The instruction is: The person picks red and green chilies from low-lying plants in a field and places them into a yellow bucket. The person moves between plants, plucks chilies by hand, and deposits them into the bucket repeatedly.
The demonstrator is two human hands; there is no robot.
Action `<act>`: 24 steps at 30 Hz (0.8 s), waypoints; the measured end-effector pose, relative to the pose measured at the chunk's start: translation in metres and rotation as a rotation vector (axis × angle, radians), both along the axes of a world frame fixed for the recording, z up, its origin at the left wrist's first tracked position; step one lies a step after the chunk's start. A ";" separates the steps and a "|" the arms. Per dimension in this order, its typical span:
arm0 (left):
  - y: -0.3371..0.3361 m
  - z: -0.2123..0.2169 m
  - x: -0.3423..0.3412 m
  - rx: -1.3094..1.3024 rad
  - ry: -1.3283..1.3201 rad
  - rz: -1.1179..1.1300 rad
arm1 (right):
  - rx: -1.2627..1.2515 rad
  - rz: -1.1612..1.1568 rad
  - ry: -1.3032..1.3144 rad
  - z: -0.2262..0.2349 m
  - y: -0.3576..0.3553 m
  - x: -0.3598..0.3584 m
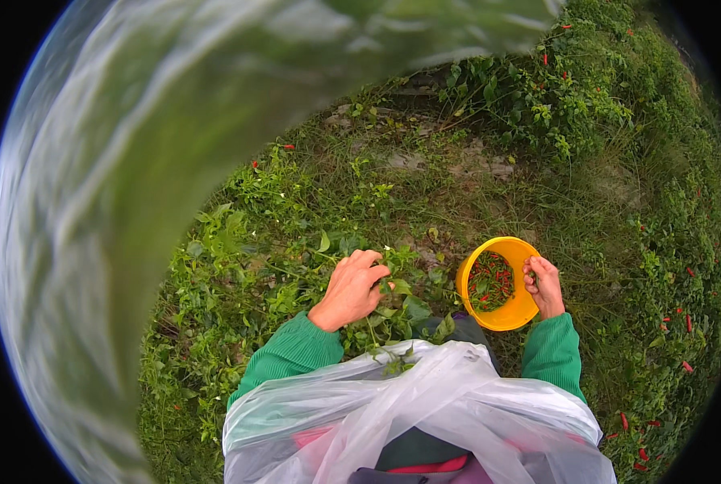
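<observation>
Peppers, red and green, lie in the bucket between left grip and right grip; both curled, pinch undeterminable.

The left sleeve, toward seven o'clock, and the right sleeve, toward four, are bright green with fine ribbing, gathered at the wrists of the bare left hand and right hand. Crinkled, see-through whitish plastic drapes the torso at six o'clock, pink showing faintly through, around dark green cloth edged red and purple.
</observation>
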State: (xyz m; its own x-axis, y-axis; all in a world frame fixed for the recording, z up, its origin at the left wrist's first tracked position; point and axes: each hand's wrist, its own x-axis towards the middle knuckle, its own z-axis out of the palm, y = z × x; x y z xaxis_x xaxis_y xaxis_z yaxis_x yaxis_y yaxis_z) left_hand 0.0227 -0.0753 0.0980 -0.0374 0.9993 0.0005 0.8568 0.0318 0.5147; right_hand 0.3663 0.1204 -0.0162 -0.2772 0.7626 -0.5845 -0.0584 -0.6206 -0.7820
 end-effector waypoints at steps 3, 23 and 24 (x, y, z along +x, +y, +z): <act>-0.049 -0.017 -0.020 -0.080 0.236 0.082 | -0.018 -0.092 -0.112 -0.036 0.016 0.025; -0.244 -0.166 -0.155 -0.037 0.881 0.239 | 0.080 0.244 -0.777 -0.146 0.045 0.079; -0.249 -0.167 -0.155 -0.137 0.870 0.249 | 0.035 0.241 -0.776 -0.146 0.042 0.079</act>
State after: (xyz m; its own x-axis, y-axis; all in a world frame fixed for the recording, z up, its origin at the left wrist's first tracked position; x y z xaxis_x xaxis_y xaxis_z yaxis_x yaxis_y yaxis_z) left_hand -0.1318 -0.3242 -0.0691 -0.2941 0.9557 0.0116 0.9008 0.2812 -0.3309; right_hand 0.4457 0.1621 -0.1623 0.0385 0.7550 -0.6546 0.6403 -0.5215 -0.5639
